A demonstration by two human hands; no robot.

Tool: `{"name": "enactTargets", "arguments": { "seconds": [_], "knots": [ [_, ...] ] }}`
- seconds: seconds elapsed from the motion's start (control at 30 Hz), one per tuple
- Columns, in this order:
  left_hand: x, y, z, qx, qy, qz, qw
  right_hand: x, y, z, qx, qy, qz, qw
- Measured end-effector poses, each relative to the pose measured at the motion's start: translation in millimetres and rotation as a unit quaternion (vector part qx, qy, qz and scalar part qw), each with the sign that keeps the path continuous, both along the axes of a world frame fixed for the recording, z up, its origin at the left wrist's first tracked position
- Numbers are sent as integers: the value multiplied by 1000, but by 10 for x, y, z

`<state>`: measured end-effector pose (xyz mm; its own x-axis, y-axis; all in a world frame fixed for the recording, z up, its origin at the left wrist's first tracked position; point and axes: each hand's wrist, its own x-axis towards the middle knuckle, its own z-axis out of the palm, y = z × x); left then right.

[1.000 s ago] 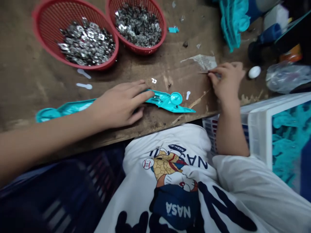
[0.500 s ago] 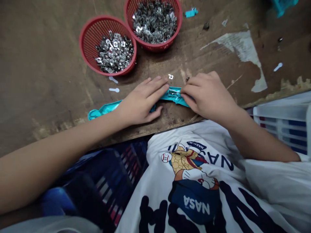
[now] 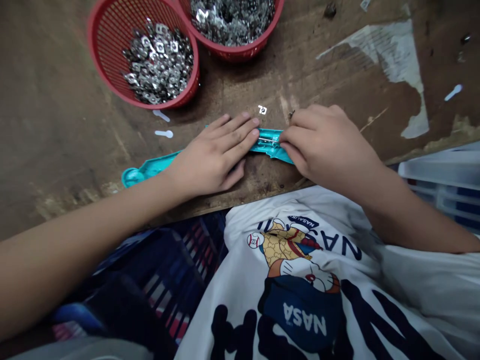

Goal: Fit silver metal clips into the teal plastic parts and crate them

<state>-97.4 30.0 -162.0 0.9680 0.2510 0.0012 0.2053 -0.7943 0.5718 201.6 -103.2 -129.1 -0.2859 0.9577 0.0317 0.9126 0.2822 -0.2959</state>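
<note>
A long teal plastic piece (image 3: 153, 166) lies along the table near its front edge, with a rounded left end and a hollow channel on its right part. My left hand (image 3: 215, 155) rests flat across its middle, fingers stretched out and pressing on it. At the right part, my right hand (image 3: 322, 140) pinches one end of a thin metal rod (image 3: 268, 140) that lies in the channel. The piece's right end is hidden under that hand. Just beyond the piece sits a small square metal clip (image 3: 262, 110).
Two red baskets, the left one (image 3: 144, 102) and the right one (image 3: 236, 52), hold many small metal parts. Small pale key-shaped pieces (image 3: 164, 134) and torn paper (image 3: 401, 60) lie on the wooden table (image 3: 45, 100). Plastic crates (image 3: 442, 175) stand below the front edge.
The view has shifted, so the baskets sit higher and further left. My left thumb has drawn in towards the palm. More of the thin rod shows between my hands.
</note>
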Motion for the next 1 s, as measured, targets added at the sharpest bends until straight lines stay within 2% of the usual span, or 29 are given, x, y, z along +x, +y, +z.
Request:
{"name": "enactTargets", "arguments": {
  "seconds": [0.13,0.23,0.33,0.4,0.47,0.53,0.6,0.63,0.77,0.9,1.0],
  "knots": [
    [21,40,-65,26,-30,-26,999,-132,41,87,-34,-55,15,998],
    [19,81,-110,51,-56,-49,996,-108,58,91,-42,-70,32,996],
    [20,107,-126,41,-69,-44,996,51,55,76,-18,-7,14,1000],
    [34,110,-122,26,-66,-27,997,121,56,69,15,76,-43,996],
    [59,108,-110,9,-57,-10,998,83,77,45,53,211,-115,969],
    [87,105,-92,-5,-44,-3,999,-51,116,-13,76,368,-148,915],
    [110,103,-74,-9,-33,-3,999,-204,153,-98,93,448,-150,876],
    [119,103,-67,-9,-30,-3,1000,-262,164,-141,102,449,-154,874],
    [128,95,-66,-14,-24,5,1000,-307,137,-262,107,389,-183,896],
    [121,87,-104,-15,-34,5,999,-238,92,-310,101,354,-146,918],
    [118,80,-133,-9,-38,9,999,-228,68,-318,59,305,-137,941]
  ]
}}
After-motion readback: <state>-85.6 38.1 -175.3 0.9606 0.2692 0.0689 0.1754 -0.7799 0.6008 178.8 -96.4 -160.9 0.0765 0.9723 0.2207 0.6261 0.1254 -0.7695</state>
